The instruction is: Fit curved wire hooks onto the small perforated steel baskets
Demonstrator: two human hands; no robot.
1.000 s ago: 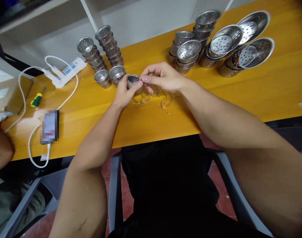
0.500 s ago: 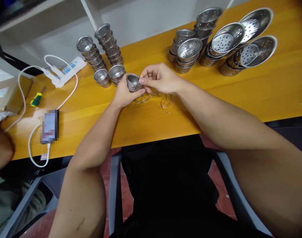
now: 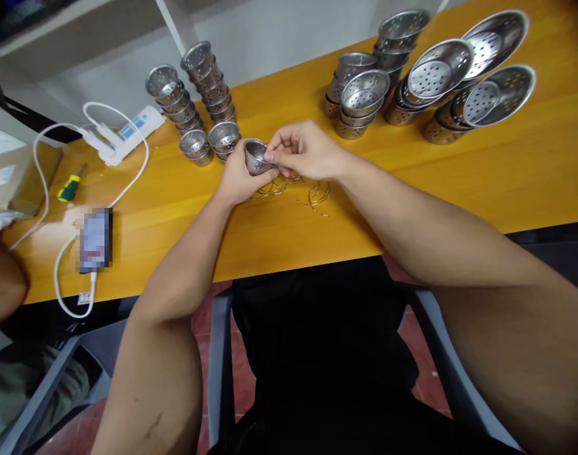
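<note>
Left fingers: curled round the far-left wall of a perforated metal cup point(image 3: 258, 166), thumb along its near side; left hand point(image 3: 241, 180) grips firmly.
Right fingers: right hand point(image 3: 310, 151), thumb and forefinger pressed together at the cup's right rim; anything between them too small to tell.
Cup: between both hands, over the bench point(image 3: 175, 215); mouth up and toward the wearer, base down and away; long axis near upright, slightly tilted.
Under the hands: curved wires point(image 3: 314, 202), loosely scattered.
Beyond, left: small nested cup stacks point(image 3: 215, 95), mouths up.
Beyond, right: wider cup stacks point(image 3: 360, 114), several leaning, mouths toward wearer.
Far left: power strip point(image 3: 137, 136), screwdriver point(image 3: 69, 189), phone point(image 3: 95, 240) on its cable.
</note>
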